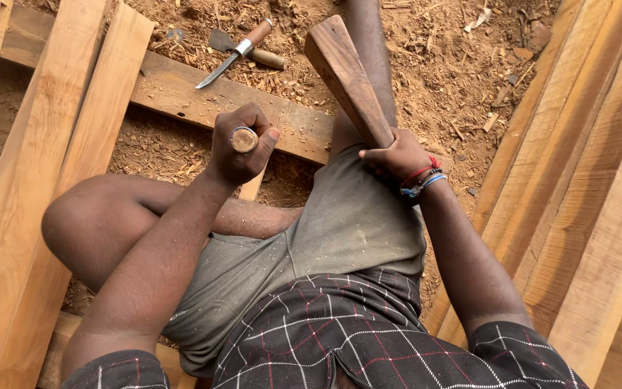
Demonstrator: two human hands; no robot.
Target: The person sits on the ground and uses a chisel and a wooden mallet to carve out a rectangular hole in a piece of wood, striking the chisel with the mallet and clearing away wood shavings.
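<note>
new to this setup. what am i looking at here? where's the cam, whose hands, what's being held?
One picture, taken by a camera worn on a person's head, looking down at their own body and hands. No machine: bare hands only.

The person sits on a sawdust-covered ground among pale wooden planks, knees bent.

The left hand is closed round the top of a chisel handle with a metal ring at its end; the blade is hidden below the fist.

The right hand, with bracelets at the wrist, grips a dark wooden mallet, raised and tilted.

Farther off, a second chisel with a wooden handle lies on a plank across the ground.
</note>
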